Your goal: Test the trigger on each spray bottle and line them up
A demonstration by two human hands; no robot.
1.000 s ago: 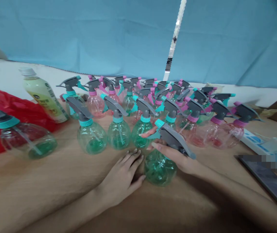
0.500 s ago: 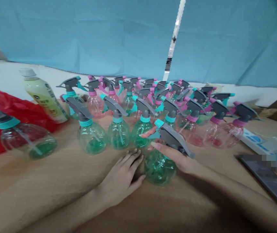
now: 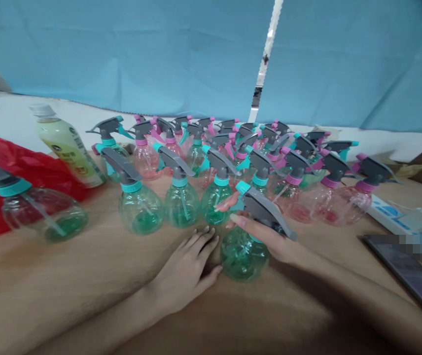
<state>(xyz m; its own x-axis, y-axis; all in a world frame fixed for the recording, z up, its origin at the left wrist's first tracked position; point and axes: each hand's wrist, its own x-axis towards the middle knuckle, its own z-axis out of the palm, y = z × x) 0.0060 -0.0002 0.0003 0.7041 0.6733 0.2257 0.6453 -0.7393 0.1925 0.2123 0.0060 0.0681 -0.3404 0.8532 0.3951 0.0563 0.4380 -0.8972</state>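
My right hand (image 3: 266,234) is wrapped round the neck of a clear green spray bottle (image 3: 245,259) with a grey and teal trigger head. Its thumb and fingers reach to the trigger, and the bottle stands roughly upright at the table's near middle. My left hand (image 3: 191,264) lies flat, palm down, on the wooden table (image 3: 96,281), fingers slightly apart, just left of that bottle. Right behind my hands stand more green spray bottles (image 3: 182,204) with teal collars. Pink spray bottles (image 3: 331,209) with pink collars are at the right of the front row.
Several more spray bottles crowd the back, before a blue cloth (image 3: 152,54). At the left lie a red plastic bag (image 3: 48,170), a drink bottle (image 3: 66,150) and a lone green spray bottle (image 3: 44,217). A dark tablet (image 3: 406,276) and white power strip (image 3: 388,212) are at right.
Almost nothing differs. Both hands and the held spray bottle keep their places, with only a tiny shift of the view.
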